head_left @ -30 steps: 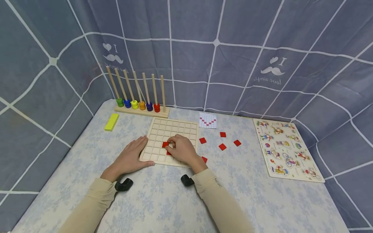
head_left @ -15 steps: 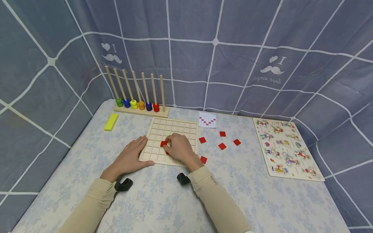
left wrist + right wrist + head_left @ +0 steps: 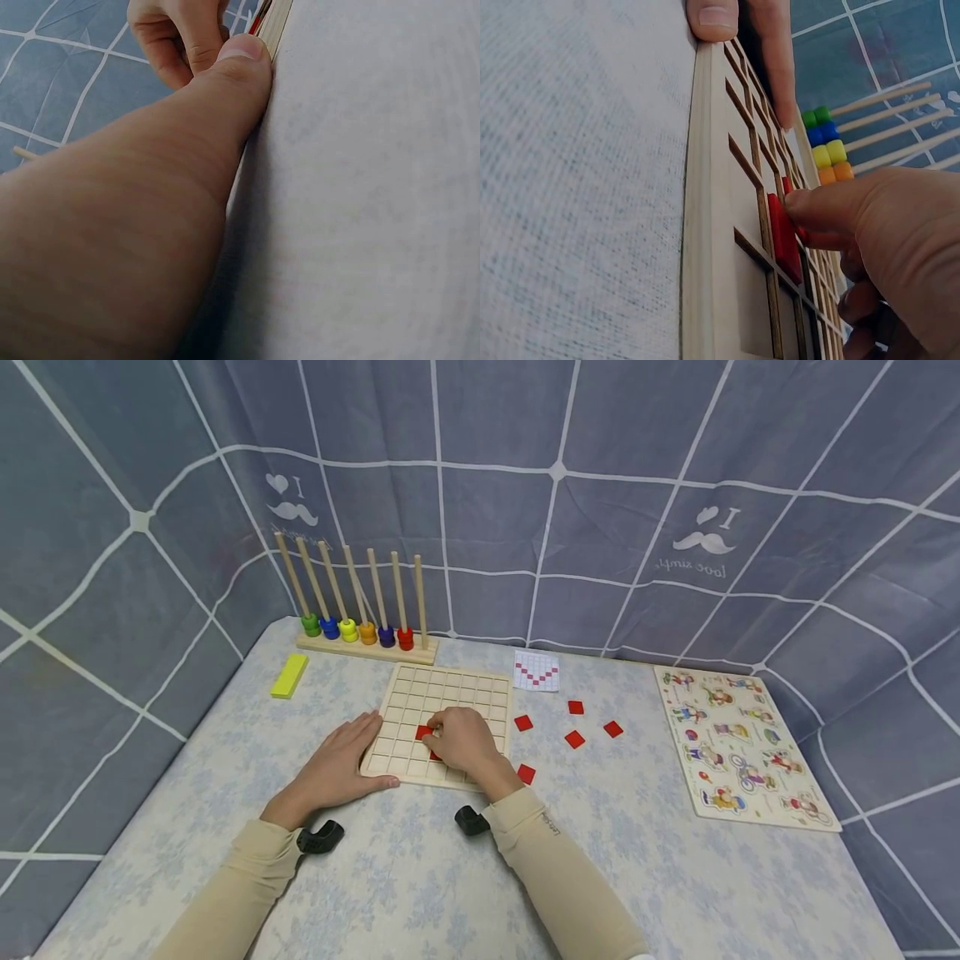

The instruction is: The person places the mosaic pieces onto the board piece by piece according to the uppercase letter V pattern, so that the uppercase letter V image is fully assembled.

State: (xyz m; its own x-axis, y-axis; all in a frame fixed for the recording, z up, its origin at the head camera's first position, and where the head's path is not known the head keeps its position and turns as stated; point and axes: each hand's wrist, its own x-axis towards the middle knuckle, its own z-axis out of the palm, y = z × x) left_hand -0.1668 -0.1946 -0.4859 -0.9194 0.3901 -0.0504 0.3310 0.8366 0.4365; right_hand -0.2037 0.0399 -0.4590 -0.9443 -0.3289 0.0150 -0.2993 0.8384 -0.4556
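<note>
A wooden grid board [image 3: 408,693] lies on the table. My left hand [image 3: 333,768] rests against its left corner, fingers straight, the thumb along the front edge. Over the middle of the board my right hand [image 3: 463,742] pinches a red square tile [image 3: 423,732] between thumb and forefinger, low at the grid. Another red tile [image 3: 781,238] sits in a cell just in front of it, partly under the right thumb in the head view. In the right wrist view, the right thumb hides part of the pinched tile.
Several loose red tiles [image 3: 574,740] lie right of the board. Behind them is a pattern card [image 3: 536,671]. A peg stand with coloured rings [image 3: 367,647] and a yellow block [image 3: 289,676] stand at the back left. A picture puzzle board [image 3: 742,747] lies far right.
My right hand has shifted slightly left over the grid, uncovering more of the loose tile beside its wrist. The left hand stays in place on the board.
</note>
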